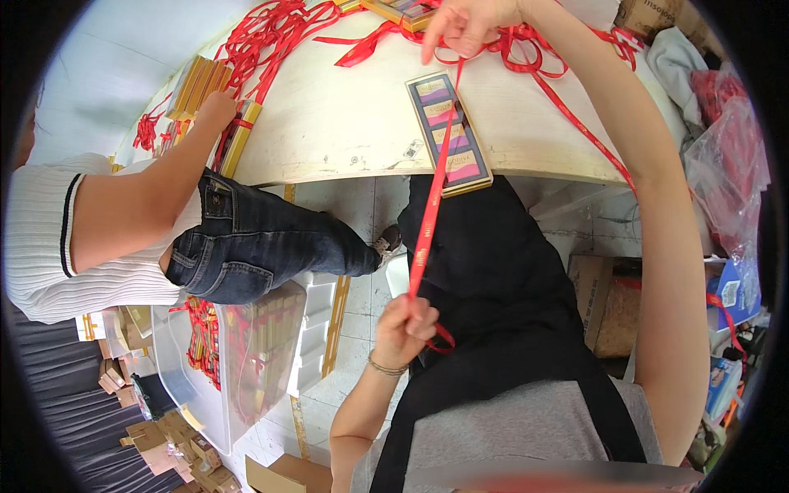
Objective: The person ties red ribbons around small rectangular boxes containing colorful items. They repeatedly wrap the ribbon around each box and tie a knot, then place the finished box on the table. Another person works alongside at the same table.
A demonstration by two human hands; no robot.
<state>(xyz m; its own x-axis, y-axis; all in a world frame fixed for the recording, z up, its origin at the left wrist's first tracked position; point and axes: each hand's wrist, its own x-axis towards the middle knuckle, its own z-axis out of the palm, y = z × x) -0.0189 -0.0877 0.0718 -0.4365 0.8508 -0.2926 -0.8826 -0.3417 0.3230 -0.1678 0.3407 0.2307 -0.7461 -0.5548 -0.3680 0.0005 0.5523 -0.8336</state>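
Note:
A red printed ribbon (425,233) runs taut from my left hand (404,330), low in front of the black apron, up to my right hand (474,28) at the far side. My left fist is closed around its lower part, and a short loop hangs beside the fist. The fingers of my right hand pinch the ribbon's upper part. Between the hands, a flat gold Godiva chocolate box (466,167) with a clear window lies on the white table (333,123). Its near end juts past the table edge, and the ribbon passes over it.
Tangled red ribbons (271,37) lie at the back left, and another ribbon (576,117) trails down the right. At left, a co-worker's hand (217,110) touches ribboned gold boxes (200,86). A clear plastic bin (225,370) of ribboned boxes stands below; cartons (601,302) stand under the table.

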